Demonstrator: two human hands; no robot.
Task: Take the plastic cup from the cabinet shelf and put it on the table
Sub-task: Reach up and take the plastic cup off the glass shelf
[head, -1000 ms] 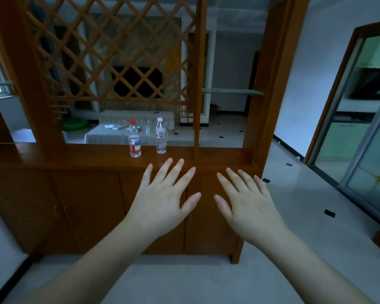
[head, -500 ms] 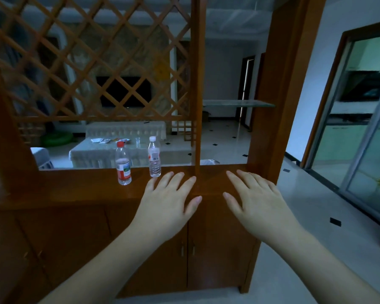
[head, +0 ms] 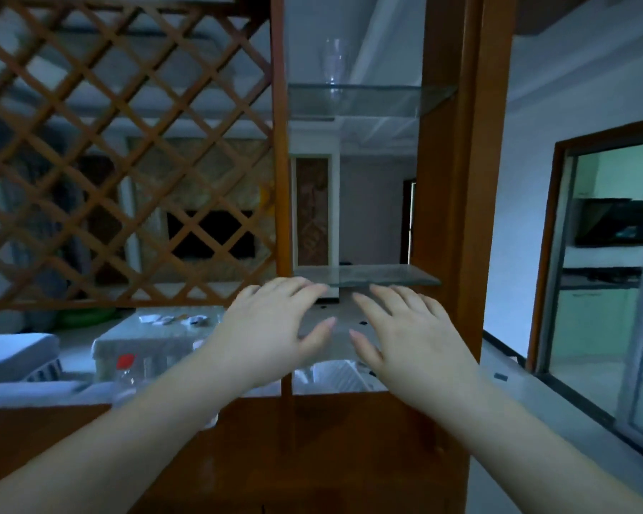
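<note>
My left hand (head: 271, 332) and right hand (head: 412, 335) are both raised palm-down in front of the wooden cabinet (head: 457, 217), fingers spread and loosely extended, holding nothing. My left fingertips (head: 305, 287) and my right ones sit just at the front edge of the lower glass shelf (head: 379, 278), side by side with a small gap between the thumbs. The clear plastic cup (head: 334, 63) stands upright on the upper glass shelf (head: 372, 96), toward its left end beside the thin wooden upright. It is well above both hands, nearly straight over my left fingertips, and neither hand touches it. Through the lattice panel (head: 119, 150) to the left I see a cloth-covered table (head: 156, 335) in the room beyond, and a red-capped bottle (head: 127, 369) stands on the cabinet ledge, blurred, near my left forearm.
</note>
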